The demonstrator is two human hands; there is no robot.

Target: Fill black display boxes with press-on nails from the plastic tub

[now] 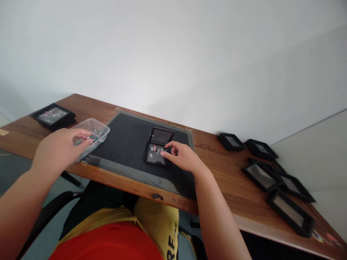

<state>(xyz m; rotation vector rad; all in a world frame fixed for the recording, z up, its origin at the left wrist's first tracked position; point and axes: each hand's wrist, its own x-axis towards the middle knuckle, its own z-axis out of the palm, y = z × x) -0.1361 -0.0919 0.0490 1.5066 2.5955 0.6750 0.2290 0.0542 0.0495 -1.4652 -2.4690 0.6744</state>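
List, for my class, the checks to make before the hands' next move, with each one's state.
1. Lid raised: ok, it stands open.
2. Case resting on the mat: ok.
3. Tub stocked: ok, small pieces lie inside.
4. Left hand clear of the tub: not ok, its fingers reach over it.
5. Right hand at the case: ok, thumb and finger are at its right side.
6. Right hand gripping something: cannot tell, too small to make out.
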